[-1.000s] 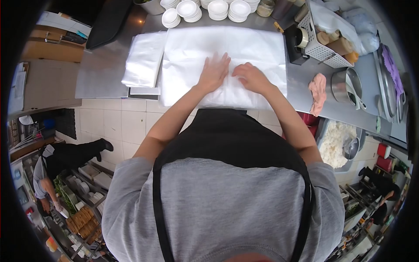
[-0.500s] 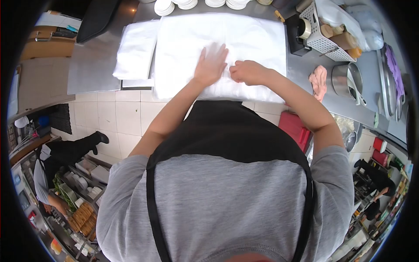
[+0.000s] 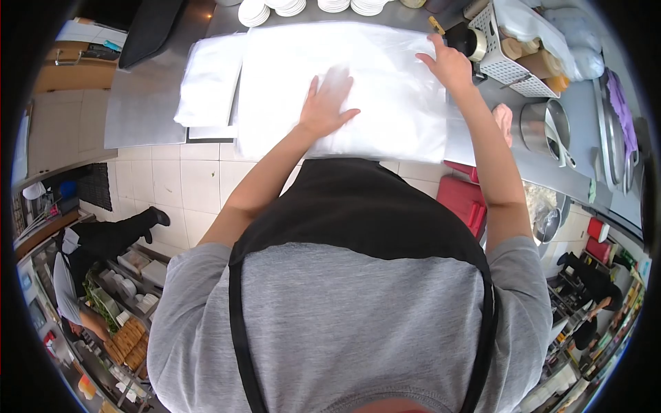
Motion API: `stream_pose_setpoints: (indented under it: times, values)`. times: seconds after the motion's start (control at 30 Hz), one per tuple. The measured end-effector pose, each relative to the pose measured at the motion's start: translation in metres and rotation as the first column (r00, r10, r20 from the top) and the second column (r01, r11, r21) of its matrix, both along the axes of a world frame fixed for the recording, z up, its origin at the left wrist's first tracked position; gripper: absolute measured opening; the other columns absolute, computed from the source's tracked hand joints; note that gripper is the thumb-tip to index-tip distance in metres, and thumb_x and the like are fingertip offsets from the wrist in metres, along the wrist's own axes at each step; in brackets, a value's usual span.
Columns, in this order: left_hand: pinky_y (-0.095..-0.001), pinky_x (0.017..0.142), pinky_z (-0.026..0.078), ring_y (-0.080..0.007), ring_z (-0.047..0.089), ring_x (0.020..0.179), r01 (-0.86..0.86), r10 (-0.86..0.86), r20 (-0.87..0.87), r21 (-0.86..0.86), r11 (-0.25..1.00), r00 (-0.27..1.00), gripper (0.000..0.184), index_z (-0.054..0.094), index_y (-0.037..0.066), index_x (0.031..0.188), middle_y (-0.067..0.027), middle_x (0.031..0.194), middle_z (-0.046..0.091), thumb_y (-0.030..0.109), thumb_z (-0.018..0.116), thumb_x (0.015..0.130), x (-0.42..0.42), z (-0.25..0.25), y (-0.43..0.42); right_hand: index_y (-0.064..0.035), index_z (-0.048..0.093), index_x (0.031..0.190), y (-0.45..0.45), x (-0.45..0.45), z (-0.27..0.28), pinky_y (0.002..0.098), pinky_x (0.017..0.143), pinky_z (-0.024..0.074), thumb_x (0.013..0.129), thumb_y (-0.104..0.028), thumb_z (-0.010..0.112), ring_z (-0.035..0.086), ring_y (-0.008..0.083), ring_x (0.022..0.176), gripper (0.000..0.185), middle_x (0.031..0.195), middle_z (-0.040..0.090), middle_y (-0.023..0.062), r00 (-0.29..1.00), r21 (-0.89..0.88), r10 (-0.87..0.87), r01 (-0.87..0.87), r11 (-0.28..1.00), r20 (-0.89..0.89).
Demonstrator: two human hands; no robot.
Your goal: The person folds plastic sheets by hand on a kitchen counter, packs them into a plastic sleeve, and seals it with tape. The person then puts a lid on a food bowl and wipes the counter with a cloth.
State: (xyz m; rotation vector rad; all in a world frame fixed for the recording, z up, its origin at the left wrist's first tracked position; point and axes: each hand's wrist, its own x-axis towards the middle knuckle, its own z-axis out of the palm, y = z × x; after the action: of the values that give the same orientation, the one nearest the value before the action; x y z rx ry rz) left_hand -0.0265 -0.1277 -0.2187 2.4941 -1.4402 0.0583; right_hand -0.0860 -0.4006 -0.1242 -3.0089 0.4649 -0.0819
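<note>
A wide stack of white, translucent plastic sheets or bags (image 3: 392, 124) lies on the steel counter in front of me. My left hand (image 3: 326, 110) is spread flat at the middle of the stack, thumb out to the right. Its fingertips look whitish, as if a thin plastic layer covers them. Over the stack's far right corner is my right hand (image 3: 452, 67), thumb and forefinger apart with nothing visible between them. A smaller folded white plastic stack (image 3: 210, 82) sits just left of the large one.
White dishes (image 3: 255, 12) are piled along the back. To the right stand a black box (image 3: 460, 38), a white basket (image 3: 506, 58) of bottles, a pink cloth (image 3: 503, 122) and a metal pot (image 3: 544, 127). A red container (image 3: 463, 203) is below the counter. Other people work on both sides.
My right hand has moved from beside the left hand to the stack's far right corner, its fingers opening out. My left hand has shifted slightly left, its thumb now spread.
</note>
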Motion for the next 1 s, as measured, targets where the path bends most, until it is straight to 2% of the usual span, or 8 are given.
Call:
stream_pose_setpoints:
  times: [0.3,0.6,0.7,0.77,0.8,0.87,0.93,1.0]
  values:
    - [-0.0545,0.101,0.009,-0.0313,0.012,0.13,0.028,-0.028,0.016,-0.029,0.999,0.999,0.07,0.028,0.012,0.132,-0.0085,0.14,0.019,0.054,0.044,0.079,0.008,0.013,-0.045,-0.0093,0.061,0.085,-0.023,0.013,0.002,0.0397,0.068,0.0472,0.076,-0.03,0.058,0.06,0.0297,0.08,0.023,0.083,0.062,0.0123,0.997,-0.019,-0.052,0.051,0.999,-0.055]
    - [-0.0547,0.101,0.01,-0.0324,0.012,0.13,0.045,-0.046,0.026,0.038,0.998,0.999,0.068,0.029,0.016,0.133,-0.0067,0.141,0.019,0.056,0.043,0.079,0.01,0.006,-0.052,-0.0076,0.057,0.08,-0.111,-0.026,0.112,0.036,0.059,0.0452,0.076,-0.036,0.058,0.059,0.0275,0.065,0.029,0.068,0.06,0.0101,0.822,-0.089,-0.27,0.359,0.929,0.501]
    - [-0.0544,0.101,0.009,-0.033,0.012,0.13,0.048,-0.049,0.055,0.019,0.999,0.997,0.071,0.031,0.013,0.131,-0.009,0.14,0.02,0.057,0.044,0.078,0.011,-0.003,-0.05,-0.0042,0.048,0.07,-0.109,-0.045,0.14,0.0295,0.049,0.0389,0.074,-0.027,0.063,0.048,0.0148,0.052,0.027,0.058,0.05,0.0033,0.519,0.241,-0.379,0.315,0.918,0.766]
    - [-0.0531,0.101,0.011,-0.0359,0.012,0.129,0.047,-0.048,0.007,0.059,0.997,0.999,0.076,0.025,0.01,0.134,-0.0149,0.14,0.016,0.052,0.052,0.077,0.008,0.005,-0.057,-0.0047,0.041,0.071,-0.089,-0.035,0.127,0.026,0.051,0.0352,0.074,-0.014,0.062,0.036,0.0102,0.053,0.023,0.059,0.039,0.0,-0.022,0.548,-0.568,-0.236,0.803,0.823]
    - [-0.0531,0.101,0.011,-0.0359,0.012,0.129,0.067,-0.068,0.025,0.042,0.997,0.997,0.076,0.025,0.01,0.134,-0.0149,0.14,0.016,0.052,0.052,0.077,0.003,0.018,-0.067,-0.006,0.04,0.071,-0.082,-0.029,0.111,0.0254,0.052,0.0354,0.074,-0.012,0.063,0.036,0.0095,0.055,0.024,0.061,0.038,-0.0013,-0.026,0.601,-0.628,-0.26,0.756,0.778]
    - [-0.049,0.101,0.019,-0.0351,0.014,0.128,0.041,-0.352,-0.526,-0.513,0.857,0.774,0.085,0.012,0.011,0.137,-0.0165,0.141,0.01,0.042,0.061,0.075,-0.017,0.058,-0.089,-0.0067,0.041,0.071,-0.034,-0.011,0.081,0.0242,0.054,0.0364,0.075,-0.008,0.061,0.04,0.009,0.06,0.02,0.065,0.04,-0.0016,0.019,0.743,-0.787,-0.344,0.574,0.617]
    - [-0.0425,0.096,0.032,-0.0332,0.017,0.128,-0.108,-0.424,-0.741,-0.55,0.828,0.521,0.089,0.003,0.012,0.138,-0.0157,0.142,0.003,0.03,0.064,0.075,-0.025,0.103,-0.103,-0.0075,0.044,0.076,0.013,0.002,0.036,0.0244,0.057,0.0384,0.078,-0.007,0.059,0.042,0.0085,0.062,0.016,0.07,0.044,-0.0009,0.318,0.772,-0.706,-0.331,0.543,0.633]
    - [-0.0372,0.087,0.041,-0.0304,0.032,0.122,-0.629,-0.527,-0.811,-0.553,0.547,0.255,0.085,0.002,0.012,0.137,-0.0152,0.139,0.018,0.023,0.062,0.078,-0.025,0.135,-0.111,-0.0028,0.052,0.08,0.066,0.007,0.005,0.0259,0.057,0.0403,0.07,0.001,0.058,0.045,0.0084,0.067,0.013,0.073,0.047,0.003,0.507,0.739,-0.546,-0.353,0.574,0.667]
